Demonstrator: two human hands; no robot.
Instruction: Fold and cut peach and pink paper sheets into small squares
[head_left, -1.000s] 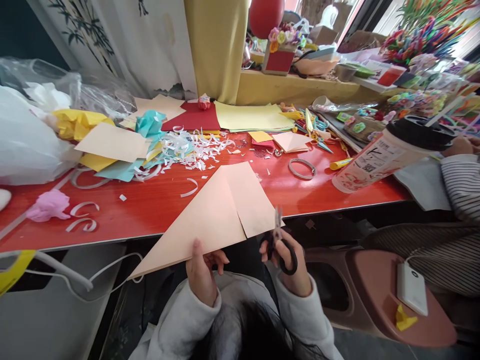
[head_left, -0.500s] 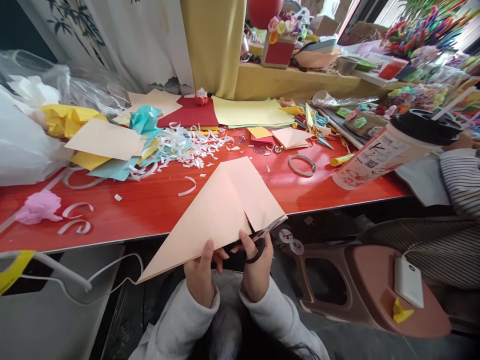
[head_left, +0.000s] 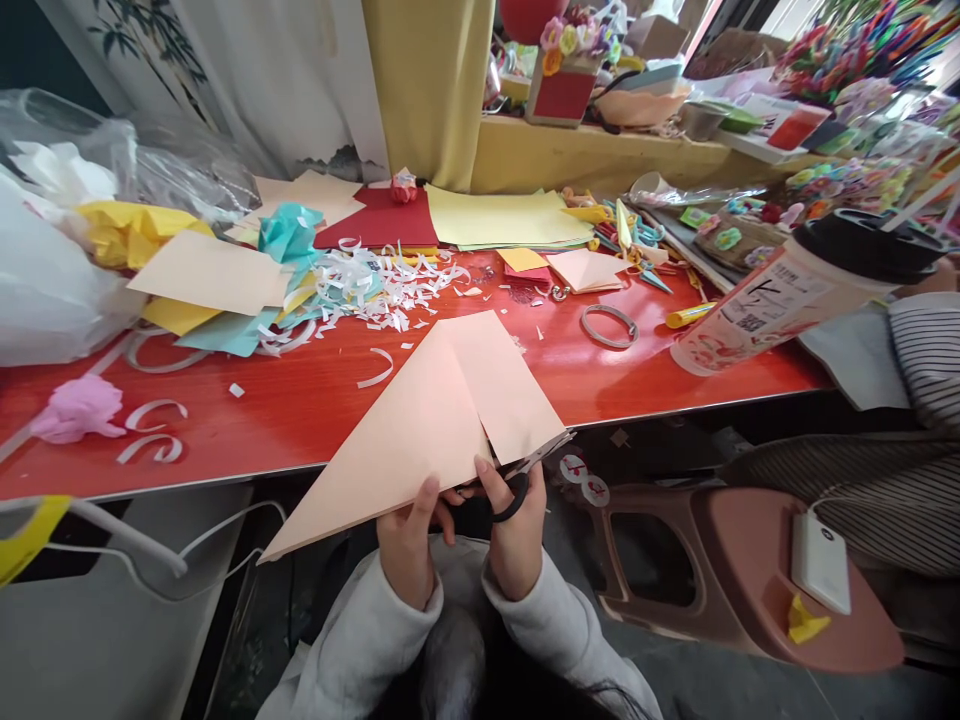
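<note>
A folded sheet of peach paper (head_left: 405, 430) spans the table's front edge, its pointed corner low on the left. My left hand (head_left: 409, 535) grips the paper's lower edge, thumb on top and fingers beneath. In my right hand (head_left: 517, 530) is a pair of scissors (head_left: 529, 468) with black handles, the thumb and fingers wrapped about them. The metal blades lie along the right part of the paper's lower edge. A narrow slit runs up into the sheet, just above the handles. The left fingers are partly hidden under the paper.
White paper shreds (head_left: 375, 290) and crumpled coloured paper (head_left: 289, 235) lie on the red table (head_left: 285, 420). A lidded drink cup (head_left: 780, 300) stands at the right, near a ring (head_left: 609, 326). Below is a brown stool (head_left: 795, 580) with a white power bank (head_left: 821, 562). Someone's striped sleeve (head_left: 926, 350) shows at the right.
The paper's pointed left corner has shifted slightly left. The slit looks longer and narrower, and its position has moved a little left. My left hand has moved slightly right.
</note>
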